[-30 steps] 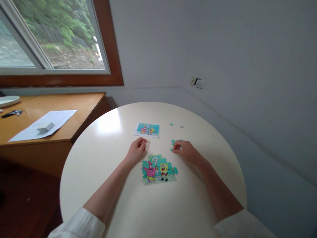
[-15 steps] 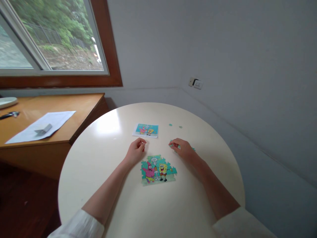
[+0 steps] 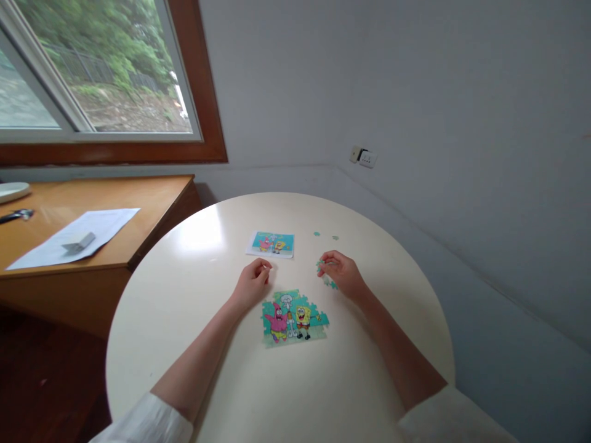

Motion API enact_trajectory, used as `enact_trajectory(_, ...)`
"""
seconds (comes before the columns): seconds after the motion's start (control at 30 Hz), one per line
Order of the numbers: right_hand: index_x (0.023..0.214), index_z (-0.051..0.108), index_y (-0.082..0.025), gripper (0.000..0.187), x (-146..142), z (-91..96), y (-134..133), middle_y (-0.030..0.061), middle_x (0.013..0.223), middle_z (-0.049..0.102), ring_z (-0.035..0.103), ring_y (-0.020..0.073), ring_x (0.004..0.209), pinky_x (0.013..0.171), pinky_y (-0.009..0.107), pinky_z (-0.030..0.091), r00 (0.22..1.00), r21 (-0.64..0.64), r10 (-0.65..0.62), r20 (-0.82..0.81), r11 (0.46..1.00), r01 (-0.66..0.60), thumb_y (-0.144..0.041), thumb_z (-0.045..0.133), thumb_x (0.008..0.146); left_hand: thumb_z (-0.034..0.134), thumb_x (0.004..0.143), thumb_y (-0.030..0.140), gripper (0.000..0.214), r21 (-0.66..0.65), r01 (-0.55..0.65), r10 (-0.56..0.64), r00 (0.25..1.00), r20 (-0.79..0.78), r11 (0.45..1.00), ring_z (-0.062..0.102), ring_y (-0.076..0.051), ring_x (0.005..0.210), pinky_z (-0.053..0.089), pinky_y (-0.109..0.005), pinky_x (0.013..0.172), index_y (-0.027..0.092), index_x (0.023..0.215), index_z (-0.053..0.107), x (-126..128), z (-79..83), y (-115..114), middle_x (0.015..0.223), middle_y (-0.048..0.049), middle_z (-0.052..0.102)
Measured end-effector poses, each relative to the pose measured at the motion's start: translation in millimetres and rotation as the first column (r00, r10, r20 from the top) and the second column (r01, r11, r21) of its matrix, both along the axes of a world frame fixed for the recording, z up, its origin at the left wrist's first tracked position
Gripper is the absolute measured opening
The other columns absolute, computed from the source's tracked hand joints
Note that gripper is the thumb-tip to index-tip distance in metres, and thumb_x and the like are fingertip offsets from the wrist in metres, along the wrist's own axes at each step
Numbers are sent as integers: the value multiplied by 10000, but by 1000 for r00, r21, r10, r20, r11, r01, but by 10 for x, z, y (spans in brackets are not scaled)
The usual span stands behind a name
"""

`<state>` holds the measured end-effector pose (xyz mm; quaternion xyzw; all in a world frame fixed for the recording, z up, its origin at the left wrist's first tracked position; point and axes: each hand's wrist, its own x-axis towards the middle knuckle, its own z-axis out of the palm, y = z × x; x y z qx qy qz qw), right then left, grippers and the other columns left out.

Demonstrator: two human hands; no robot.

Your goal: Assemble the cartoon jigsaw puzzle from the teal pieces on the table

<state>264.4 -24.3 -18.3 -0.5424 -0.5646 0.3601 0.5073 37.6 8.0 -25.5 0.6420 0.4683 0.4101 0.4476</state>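
A partly joined jigsaw puzzle (image 3: pixel 295 320) lies flat on the round table, showing a pink starfish, a tall pale figure and a yellow sponge character. Just beyond its left side rests my left hand (image 3: pixel 253 278), fingers curled closed; anything inside them is too small to make out. My right hand (image 3: pixel 344 274) is right of and beyond the puzzle, thumb and fingers closed on a green puzzle piece (image 3: pixel 319 264). Beneath that hand lie other loose green pieces (image 3: pixel 331 284), partly hidden by it. A reference picture (image 3: pixel 272 244) of the same characters lies beyond my left hand.
Two small pieces, one green (image 3: pixel 316 234) and one greyish (image 3: pixel 335 237), lie toward the far side of the round white table (image 3: pixel 194 332). To the left stands a wooden desk (image 3: pixel 157 197) with a paper sheet (image 3: pixel 108 221). Walls border the table's far and right sides.
My right hand has lifted slightly and turned, with a green piece now showing at its fingertips. The loose pieces beneath it appear in a different arrangement. My left hand stays put.
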Motion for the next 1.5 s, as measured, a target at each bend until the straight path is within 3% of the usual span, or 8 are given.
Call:
enact_trajectory(0.13,743,514,-185,291,8,17,5,-33,605,537,576,123,558,557,260,439,992,26,-3,-124,1000,6,-400,650,604,442,697,269,128,10,5,-4,1000,-7,1000,387,-89,451,283,-212,472,167,734,510,-1,-6,4,464,61,413)
enact_trajectory(0.33,870,626,-182,351,29,24,-4,-35,607,541,576,119,575,610,285,463,984,52,-26,-177,998,35,-393,686,596,454,693,287,134,9,0,0,1000,-4,1000,387,-89,446,278,-214,470,168,723,509,4,11,-7,455,62,405)
enact_trajectory(0.6,907,654,-178,436,53,-53,43,5,721,611,651,181,696,705,327,490,941,17,-59,-334,998,69,-349,759,520,453,696,286,133,11,5,-5,1000,-2,1000,395,-94,452,289,-218,479,171,730,511,-4,-22,11,461,61,412)
enact_trajectory(0.83,936,644,-169,504,21,3,23,33,796,653,664,208,768,797,360,482,905,-49,-111,-411,994,100,-295,788,469,452,698,271,127,16,2,-2,1000,-9,1000,400,-94,452,295,-216,482,168,729,518,-5,7,-8,458,62,422)
enact_trajectory(1.07,861,628,-159,441,1,26,3,21,706,661,665,207,737,761,361,510,885,-44,-106,-453,994,96,-310,785,477,453,688,280,129,11,-1,1,1000,-13,1000,400,-98,458,290,-219,485,172,723,516,-6,12,-11,463,59,425)
enact_trajectory(1.5,746,583,-150,407,-56,155,-55,1,561,640,638,160,543,572,279,513,921,-42,-150,-358,989,145,-369,775,462,438,704,270,132,5,-2,2,1000,-15,1000,375,-87,446,279,-208,469,164,731,512,3,12,-10,453,65,406)
